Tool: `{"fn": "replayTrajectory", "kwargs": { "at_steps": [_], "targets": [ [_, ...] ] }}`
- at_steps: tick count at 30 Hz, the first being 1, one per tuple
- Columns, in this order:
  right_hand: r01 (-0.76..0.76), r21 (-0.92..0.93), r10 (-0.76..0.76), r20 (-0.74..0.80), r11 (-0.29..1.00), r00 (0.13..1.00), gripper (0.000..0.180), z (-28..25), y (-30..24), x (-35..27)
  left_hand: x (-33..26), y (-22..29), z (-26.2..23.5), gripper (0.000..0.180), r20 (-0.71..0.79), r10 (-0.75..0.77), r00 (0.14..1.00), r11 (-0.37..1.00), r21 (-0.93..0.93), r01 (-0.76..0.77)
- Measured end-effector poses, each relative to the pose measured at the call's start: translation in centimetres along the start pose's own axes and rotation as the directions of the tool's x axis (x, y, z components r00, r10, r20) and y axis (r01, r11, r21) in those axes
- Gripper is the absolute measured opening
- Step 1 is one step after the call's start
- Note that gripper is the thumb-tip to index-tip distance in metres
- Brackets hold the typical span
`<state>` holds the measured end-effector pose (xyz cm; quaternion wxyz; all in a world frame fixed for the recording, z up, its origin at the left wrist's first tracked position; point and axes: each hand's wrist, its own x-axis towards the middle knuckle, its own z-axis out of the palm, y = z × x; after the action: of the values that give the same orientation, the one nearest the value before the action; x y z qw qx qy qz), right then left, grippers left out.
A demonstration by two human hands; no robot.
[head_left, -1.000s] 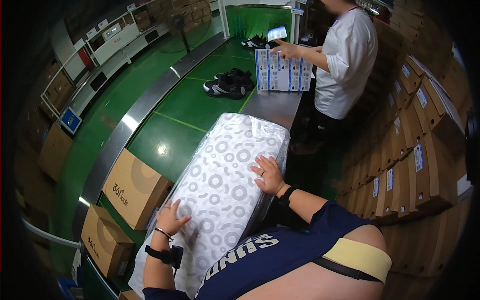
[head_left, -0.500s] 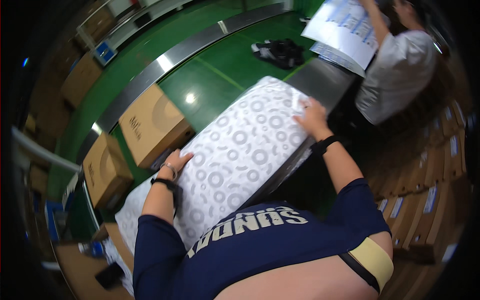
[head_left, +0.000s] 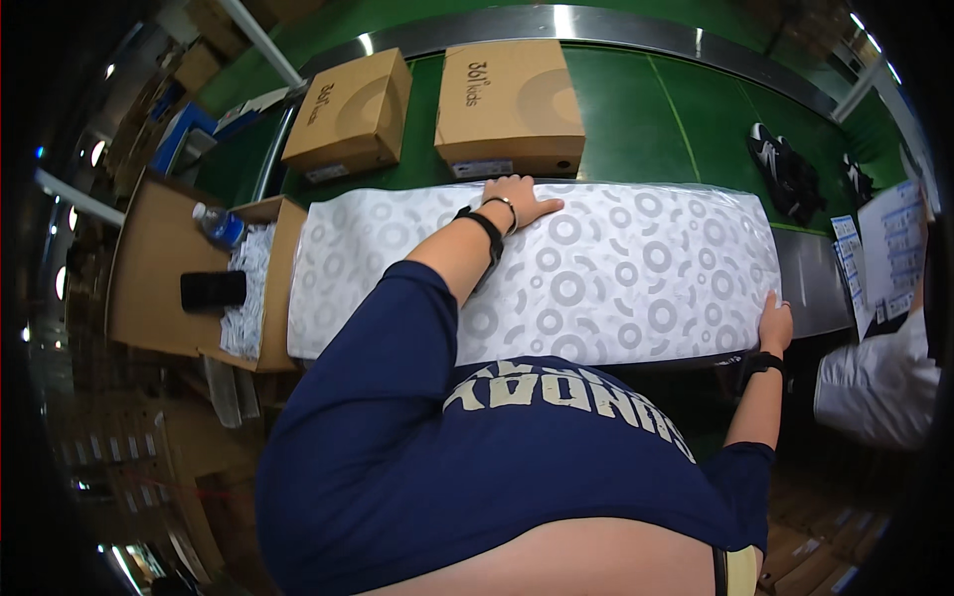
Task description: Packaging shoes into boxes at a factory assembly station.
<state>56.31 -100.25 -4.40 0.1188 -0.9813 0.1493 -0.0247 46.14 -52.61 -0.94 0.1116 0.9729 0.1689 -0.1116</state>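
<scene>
A wide stack of white wrapping paper (head_left: 621, 288), printed with grey rings and arcs, lies flat in front of me across the edge of a green conveyor surface. My left hand (head_left: 522, 202) rests on its far edge, left of the middle, fingers stretched out and thumb apart. At the right edge of the paper is my right hand (head_left: 775, 323), its thumb up along the edge and its fingers bent around the side, partly hidden. Two brown cardboard boxes (head_left: 512, 104) (head_left: 350, 114) stand just beyond the paper.
Left of the paper an open carton (head_left: 149, 268) holds white paper slips (head_left: 248, 298), a water bottle (head_left: 219, 225) and a black phone (head_left: 213, 291). Dark shoes (head_left: 785, 174) lie at the far right. A co-worker's white sleeve (head_left: 879, 382) is beside printed sheets (head_left: 889, 248).
My view has swung left, so the paper now lies level across it. My left hand stays at the far edge; my right hand has slid down the paper's right edge toward me.
</scene>
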Motion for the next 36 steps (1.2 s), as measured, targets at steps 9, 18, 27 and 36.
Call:
{"fn": "replayTrajectory", "kwargs": {
  "at_steps": [9, 18, 27, 36],
  "targets": [
    [0.038, -0.149, -0.057, -0.126, 0.988, 0.990, 0.046, -0.3, 0.0, 0.1, 0.4, 0.2, -0.4, 0.073, -0.013, 0.015, 1.000, 1.000, 0.016, -0.015],
    [-0.072, 0.315, 0.147, -0.219, 0.946, 0.965, 0.040, 2.9, 3.4, 0.4, 1.4, -0.7, 1.0, 0.069, -0.065, 0.035, 0.997, 0.996, 0.084, -0.030],
    [-0.095, 0.282, 0.147, -0.167, 0.955, 0.975, 0.041, 1.1, 2.0, -0.3, 2.3, -12.1, -1.1, 0.067, 0.329, 0.003, 0.944, 0.981, -0.182, 0.060],
    [-0.086, 0.361, 0.164, -0.191, 0.929, 0.968, 0.039, 2.0, 2.8, 0.6, 3.8, -9.7, -1.1, 0.081, 0.340, -0.129, 0.931, 0.984, -0.075, 0.164]
  ]
}}
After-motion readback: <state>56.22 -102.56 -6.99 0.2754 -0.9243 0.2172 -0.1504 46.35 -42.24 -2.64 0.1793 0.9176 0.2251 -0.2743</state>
